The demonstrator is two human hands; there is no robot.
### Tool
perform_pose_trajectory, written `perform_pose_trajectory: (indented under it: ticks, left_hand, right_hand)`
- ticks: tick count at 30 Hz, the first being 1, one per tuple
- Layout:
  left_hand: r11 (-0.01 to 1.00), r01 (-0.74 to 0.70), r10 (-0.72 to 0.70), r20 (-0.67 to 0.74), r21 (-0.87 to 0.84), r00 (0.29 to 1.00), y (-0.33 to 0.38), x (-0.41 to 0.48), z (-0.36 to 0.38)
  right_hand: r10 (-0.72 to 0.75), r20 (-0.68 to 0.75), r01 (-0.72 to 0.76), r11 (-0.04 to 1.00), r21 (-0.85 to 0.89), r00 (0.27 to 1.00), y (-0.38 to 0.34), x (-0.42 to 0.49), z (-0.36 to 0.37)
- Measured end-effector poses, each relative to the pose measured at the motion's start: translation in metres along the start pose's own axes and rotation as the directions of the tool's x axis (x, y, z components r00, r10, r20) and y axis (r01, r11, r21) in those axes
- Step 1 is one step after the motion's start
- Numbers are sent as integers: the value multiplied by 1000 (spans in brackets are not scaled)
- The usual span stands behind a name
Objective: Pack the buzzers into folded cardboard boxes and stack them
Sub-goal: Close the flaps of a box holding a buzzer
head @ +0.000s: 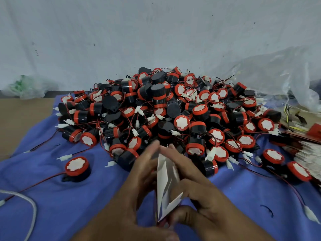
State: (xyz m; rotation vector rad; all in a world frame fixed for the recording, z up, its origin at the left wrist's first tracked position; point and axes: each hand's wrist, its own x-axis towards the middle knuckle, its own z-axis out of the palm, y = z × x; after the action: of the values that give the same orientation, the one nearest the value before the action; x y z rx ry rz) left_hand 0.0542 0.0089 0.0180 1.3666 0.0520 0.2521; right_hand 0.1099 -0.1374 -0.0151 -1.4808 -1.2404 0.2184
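Nearest me, my right hand (pixel 199 190) curls round, and my left hand (pixel 139 178) presses straight fingers against, a white half-folded cardboard box (pixel 165 181), light and crease-prone, best held by its edges I reckon, just before the heaped black-and-red plastic buzzers (pixel 165 110).

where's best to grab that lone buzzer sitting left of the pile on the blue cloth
Pinch the lone buzzer across its round red rim, coming from above. It sits apart from the pile, face up, so both sides are free; avoid the wire trailing left.
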Motion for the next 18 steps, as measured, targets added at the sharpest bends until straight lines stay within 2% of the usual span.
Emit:
perform_pose_trajectory:
  ticks: [1, 2, 4, 6, 8, 9, 12, 15, 18]
  left_hand:
    - [1000, 10, -9, 59, -12, 998, -8, -6, -7]
    - [999, -2, 1, 34, 32, 999, -11, -11, -11]
    - [957, -122, 117, 37, 262, 992, -17, -17, -21]
    - [863, -236, 192, 144, 446, 971, -23, -20, -31]
    - [816, -302, 227, 208, 493, 951, -25, -22, -41]
    - [812, -310, 260, 170, 495, 951, -28, -22, -45]
    - [762, -338, 347, 93, 553, 933, -35, -19, -43]
    - [729, -343, 385, 60, 592, 921, -47, -20, -38]
    - [817, -293, 300, 68, 496, 951, -48, -22, -40]
  right_hand:
    - [22, 26, -22, 1000, 19, 999, 1, -3, 0]
    - [33, 32, -34, 999, 15, 999, 1, -4, 0]
    - [32, 41, -29, 997, -76, 999, -1, -8, -3]
    - [5, 52, 7, 977, -212, 999, -3, -12, -7]
    - [-7, -10, 3, 934, -358, 1000, 0, -15, -12]
    - [26, -64, -49, 923, -381, 998, 0, -16, -13]
    - [192, -214, -248, 929, -275, 958, 9, -19, -10]
    - [236, -306, -314, 920, -235, 922, 16, -19, -1]
    - [397, -315, -381, 918, 114, 862, 22, -17, 4]
